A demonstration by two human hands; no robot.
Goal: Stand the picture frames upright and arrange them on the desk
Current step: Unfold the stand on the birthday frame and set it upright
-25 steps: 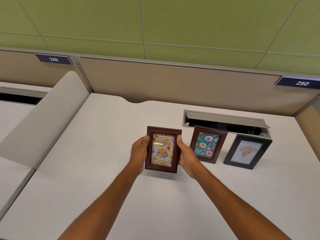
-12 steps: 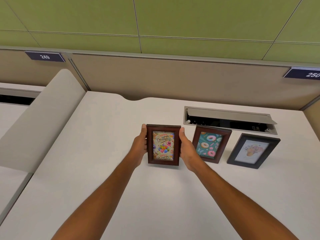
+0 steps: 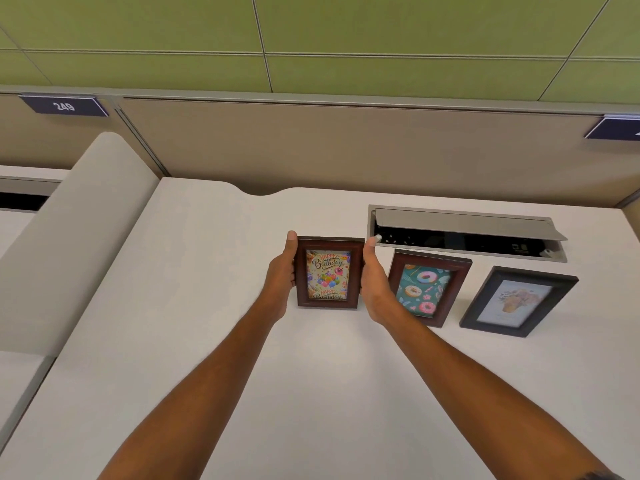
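Observation:
A brown birthday frame (image 3: 328,272) with balloons on its picture stands upright on the white desk (image 3: 207,306), bottom edge on the surface. My left hand (image 3: 282,275) grips its left side and my right hand (image 3: 375,282) grips its right side. Right of it a brown doughnut frame (image 3: 427,287) stands leaning back, partly behind my right hand. Further right stands a black flower frame (image 3: 517,301), also upright and turned slightly.
An open cable hatch (image 3: 467,233) with a raised grey lid lies in the desk just behind the frames. A beige partition wall (image 3: 346,150) closes the back. A padded divider (image 3: 79,233) borders the desk's left side. Number plates hang on the partition.
The birthday frame moved away from me and down until it stands on the desk in line with the other two. Both hands stay on its sides.

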